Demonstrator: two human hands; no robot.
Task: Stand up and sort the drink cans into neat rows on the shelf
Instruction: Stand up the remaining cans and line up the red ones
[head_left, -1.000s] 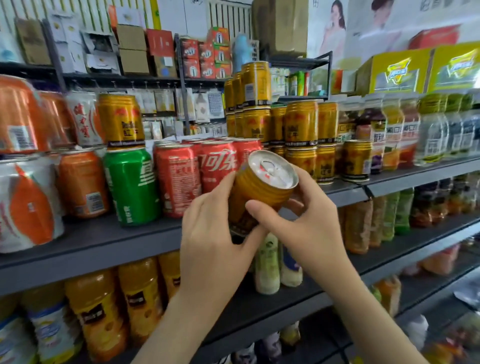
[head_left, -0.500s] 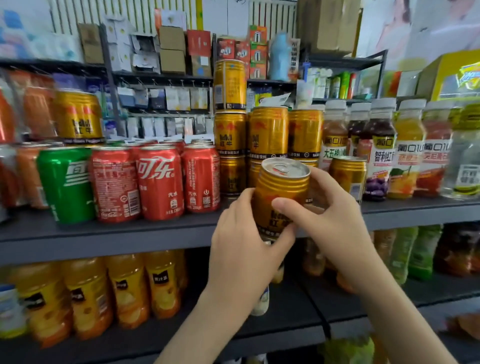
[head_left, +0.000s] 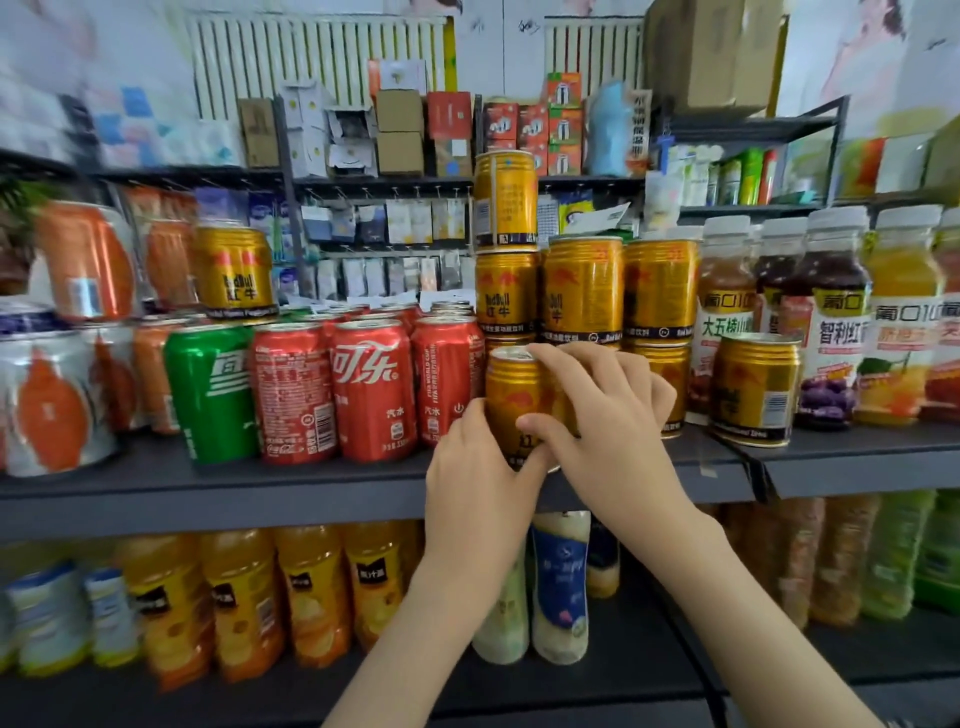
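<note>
A gold Red Bull can stands upright on the grey shelf, just right of the red cola cans. Both hands hold it: my left hand wraps its lower left side, and my right hand grips its top and right side with a finger on the rim. Behind it rise stacked gold cans, one column three high. Another gold can stands alone to the right. One more gold can sits on top of cans at the left.
A green can and orange cans fill the shelf's left part. Juice bottles line the right part. The lower shelf holds orange juice bottles and other bottles. Boxes crowd the racks behind.
The gold can went from tilted in the air in front of the shelf to upright on the shelf beside the cola cans. Both hands moved forward with it.
</note>
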